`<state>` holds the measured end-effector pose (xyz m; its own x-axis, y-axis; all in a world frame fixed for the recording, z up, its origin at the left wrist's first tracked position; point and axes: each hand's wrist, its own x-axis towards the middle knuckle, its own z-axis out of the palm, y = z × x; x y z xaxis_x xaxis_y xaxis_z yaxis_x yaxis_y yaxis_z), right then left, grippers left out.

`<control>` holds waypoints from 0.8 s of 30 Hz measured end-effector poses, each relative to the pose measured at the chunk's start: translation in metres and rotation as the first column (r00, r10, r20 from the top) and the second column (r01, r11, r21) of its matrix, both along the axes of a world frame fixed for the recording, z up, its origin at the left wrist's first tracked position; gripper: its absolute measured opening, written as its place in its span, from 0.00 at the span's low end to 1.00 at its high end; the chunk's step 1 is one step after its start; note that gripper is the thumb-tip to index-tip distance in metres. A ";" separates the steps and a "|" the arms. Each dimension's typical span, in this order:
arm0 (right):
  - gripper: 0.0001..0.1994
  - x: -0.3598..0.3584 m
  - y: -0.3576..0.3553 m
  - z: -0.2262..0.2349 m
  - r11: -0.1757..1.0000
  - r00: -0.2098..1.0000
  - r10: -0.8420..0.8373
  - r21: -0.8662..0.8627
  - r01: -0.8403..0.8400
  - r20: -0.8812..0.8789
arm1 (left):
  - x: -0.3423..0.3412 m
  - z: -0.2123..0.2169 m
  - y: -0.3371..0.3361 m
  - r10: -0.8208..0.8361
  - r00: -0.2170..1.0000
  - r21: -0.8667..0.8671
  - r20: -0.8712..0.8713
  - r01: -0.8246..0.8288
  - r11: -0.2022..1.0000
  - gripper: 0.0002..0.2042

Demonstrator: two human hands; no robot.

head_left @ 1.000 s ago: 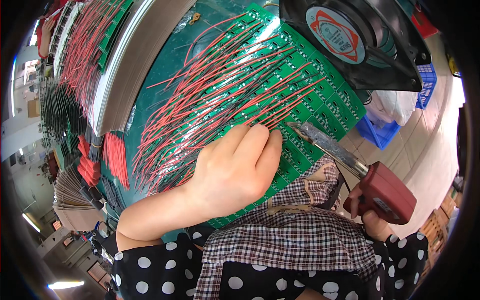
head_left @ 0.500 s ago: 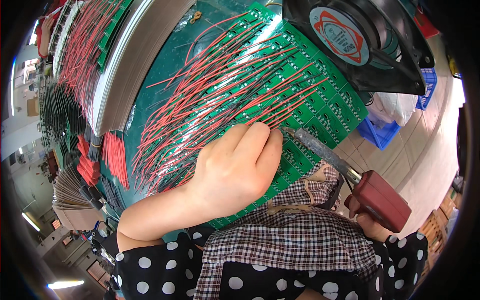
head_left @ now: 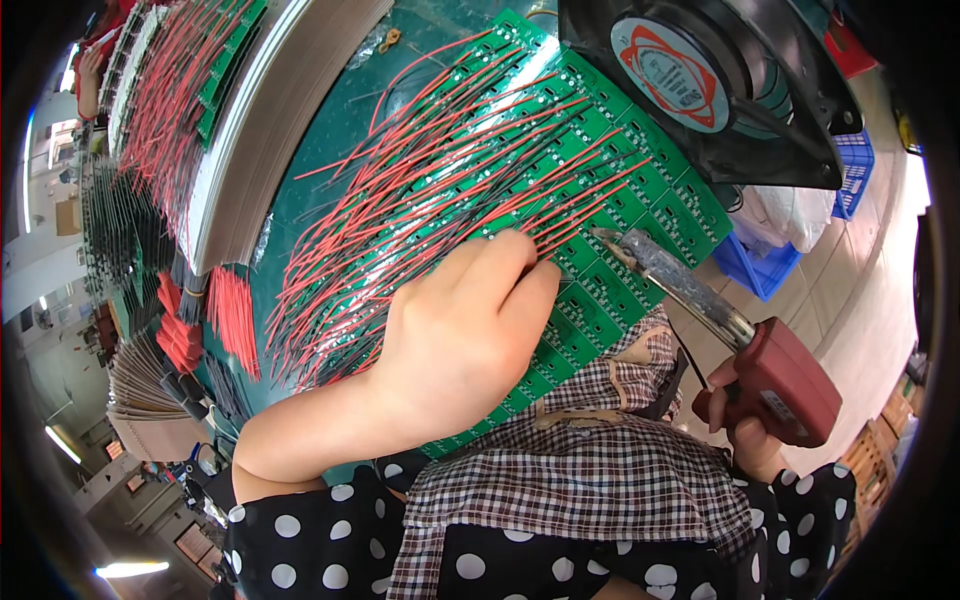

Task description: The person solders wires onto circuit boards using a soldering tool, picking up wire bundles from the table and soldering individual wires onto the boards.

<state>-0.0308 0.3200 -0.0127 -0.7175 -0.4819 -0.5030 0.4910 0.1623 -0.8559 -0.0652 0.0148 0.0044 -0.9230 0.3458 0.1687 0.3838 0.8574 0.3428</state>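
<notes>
Head view: soldering gun (head_left: pixel 785 375) and circuit board (head_left: pixel 680 225)

The green circuit board lies on the counter (head_left: pixel 322 130), partly covered by red and black wires (head_left: pixel 400 210). The right hand (head_left: pixel 745 420) is wrapped around the gun's maroon grip; the tip shows over the board, contact undetermined. The left hand (head_left: pixel 465 330) is bent over the board beside the wires, fingertips hidden; whether it pinches one cannot be told.

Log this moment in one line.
left hand: over green circuit board, by red-black wires | right hand: grips soldering gun | tip: over board, contact unclear
</notes>
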 end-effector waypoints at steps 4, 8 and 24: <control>0.37 -0.003 -0.006 0.000 0.990 0.993 -0.120 -0.078 0.119 -0.001 | -0.006 0.000 0.001 0.001 1.000 0.151 0.006 -0.002 0.989 0.13; 0.37 -0.006 -0.004 0.001 0.992 0.993 -0.114 -0.059 0.113 -0.023 | -0.009 0.000 0.005 -0.041 0.997 0.056 -0.061 0.045 0.997 0.16; 0.18 -0.009 0.009 0.000 0.953 0.893 0.253 0.257 -0.163 -0.372 | -0.006 0.001 0.008 -0.068 0.990 -0.024 -0.120 0.066 0.998 0.15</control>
